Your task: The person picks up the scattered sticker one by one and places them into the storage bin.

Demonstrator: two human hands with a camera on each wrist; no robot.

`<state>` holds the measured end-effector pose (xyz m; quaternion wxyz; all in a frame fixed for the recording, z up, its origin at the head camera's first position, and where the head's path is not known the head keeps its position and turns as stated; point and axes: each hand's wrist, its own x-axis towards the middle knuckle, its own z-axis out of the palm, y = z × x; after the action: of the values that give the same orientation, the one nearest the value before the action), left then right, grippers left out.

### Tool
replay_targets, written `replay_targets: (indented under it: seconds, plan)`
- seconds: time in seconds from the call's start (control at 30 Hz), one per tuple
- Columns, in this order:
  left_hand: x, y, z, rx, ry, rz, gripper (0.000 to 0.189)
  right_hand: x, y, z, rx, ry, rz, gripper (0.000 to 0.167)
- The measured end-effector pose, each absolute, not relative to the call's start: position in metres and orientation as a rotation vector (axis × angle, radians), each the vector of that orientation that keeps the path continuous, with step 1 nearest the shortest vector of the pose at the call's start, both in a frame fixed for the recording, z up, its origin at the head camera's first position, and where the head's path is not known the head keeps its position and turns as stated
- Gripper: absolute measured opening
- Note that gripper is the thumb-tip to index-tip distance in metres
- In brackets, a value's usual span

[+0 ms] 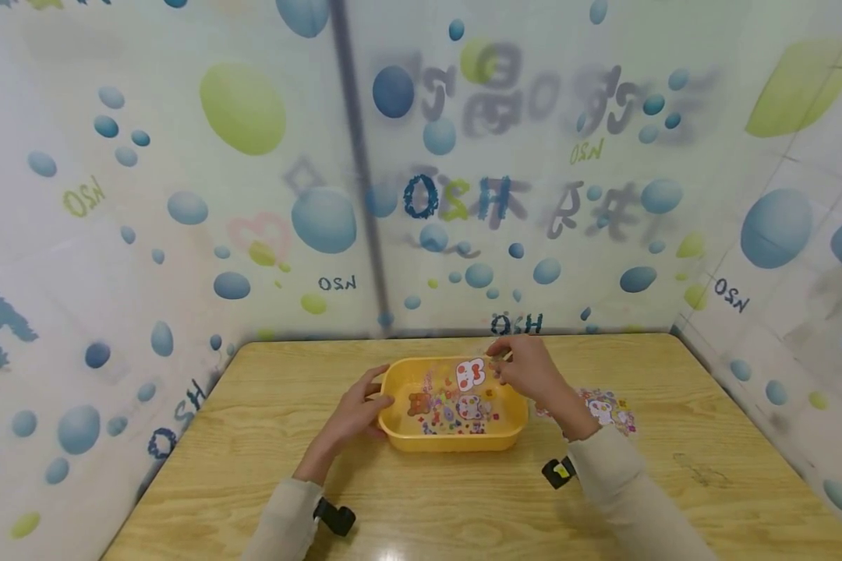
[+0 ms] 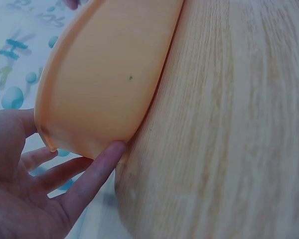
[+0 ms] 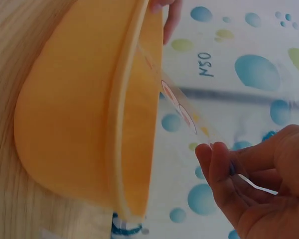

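A yellow plastic basin [image 1: 452, 444] sits on the wooden table. My left hand [image 1: 354, 407] grips its left end, with the thumb at the rim; in the left wrist view, fingers [image 2: 97, 172] lie spread against the basin's outside. Over the basin's right back part, my right hand [image 1: 531, 370] pinches the edge of a clear sticker sheet [image 1: 470, 375] between thumb and fingertips. The right wrist view shows this thin sheet [image 3: 177, 99] slanting from the fingertips down into the basin. Cartoon figures, including a brown bear and a white face with a red bow, show through and inside the basin.
More colourful sticker sheets [image 1: 609, 409] lie on the table [image 1: 695, 499] to the right, partly behind my right forearm. Black straps with small cameras [image 1: 335, 516] are on both wrists. A white wall covering with blue and green dots [image 1: 435, 257] stands right behind the table.
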<state>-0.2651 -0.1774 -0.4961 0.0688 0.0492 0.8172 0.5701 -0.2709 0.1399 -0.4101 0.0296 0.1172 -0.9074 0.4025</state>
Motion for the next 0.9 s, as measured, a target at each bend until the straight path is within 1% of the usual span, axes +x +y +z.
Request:
replay_targets:
  seconds: [0.3, 0.5, 0.73, 0.9]
  plan:
    - [-0.264, -0.178, -0.495, 0.183, 2.45, 1.715, 0.063, -0.282, 0.115, -0.413, 0.396, -2.894, 1.255, 0.02]
    - [-0.263, -0.179, -0.494, 0.19, 2.459, 1.709, 0.062, -0.288, 0.108, -0.412, 0.43, -2.961, 1.236, 0.017]
    - [-0.265, -0.18, -0.496, 0.19, 2.45, 1.722, 0.063, -0.295, 0.102, -0.41, 0.386, -3.049, 1.325, 0.023]
    - [-0.264, -0.18, -0.495, 0.208, 2.466, 1.706, 0.062, -0.299, 0.1, -0.41, 0.394, -3.161, 1.116, 0.02]
